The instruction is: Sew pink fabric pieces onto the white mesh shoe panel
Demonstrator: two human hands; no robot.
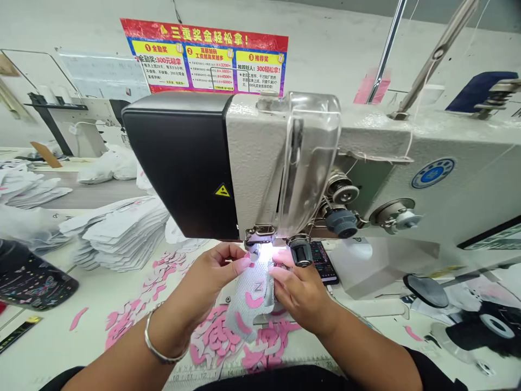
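Observation:
A white mesh fabric piece (241, 296) with a grey letter N and curved pink patches (254, 300) lies under the lit needle area of a sewing machine (254, 157). My left hand (217, 271) is closed in a pinch at the upper left edge of the fabric, thumb and forefinger on a small pink patch (251, 264). On the other side, my right hand (303, 290) grips the fabric's right edge, its fingers bent close to the presser foot. The machine head partly hides the needle and the right fingertips.
Loose pink cut pieces (215, 334) lie heaped in front of the fabric, with more (128, 320) to the left. Stacked white fabric pieces (122, 233) stand at left. A phone (325, 263) lies behind my right hand. Black thread spools (484, 328) sit at right.

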